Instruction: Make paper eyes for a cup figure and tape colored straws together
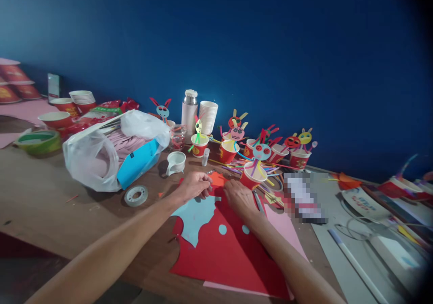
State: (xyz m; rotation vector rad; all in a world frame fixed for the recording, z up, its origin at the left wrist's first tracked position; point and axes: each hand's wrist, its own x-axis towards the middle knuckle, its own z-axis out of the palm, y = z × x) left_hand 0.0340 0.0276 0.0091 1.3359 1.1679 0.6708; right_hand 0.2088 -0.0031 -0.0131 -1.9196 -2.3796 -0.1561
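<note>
My left hand (196, 185) is closed, its thumb and fingers pinched together above the light blue paper (199, 216). Whatever it may hold is too small to make out. Close by on the right, my right hand (238, 197) rests over the red paper (230, 259), its fingers curled down so that the tips are hidden. Between the hands lies a piece of orange paper (218, 178). The blue sheet has curved cut-outs, and two small blue discs (222, 229) sit on the red sheet. Just beyond my right hand stands a paper cup (252, 177) with a blue-headed figure.
Several cups with paper-faced figures (230, 150) line the back by the blue wall. To the left lie a plastic bag (91, 164) of pink paper, a tape roll (135, 196) and a small white cup (176, 163). A white thermos (189, 112) stands behind; a pixelated object (304, 198) lies right.
</note>
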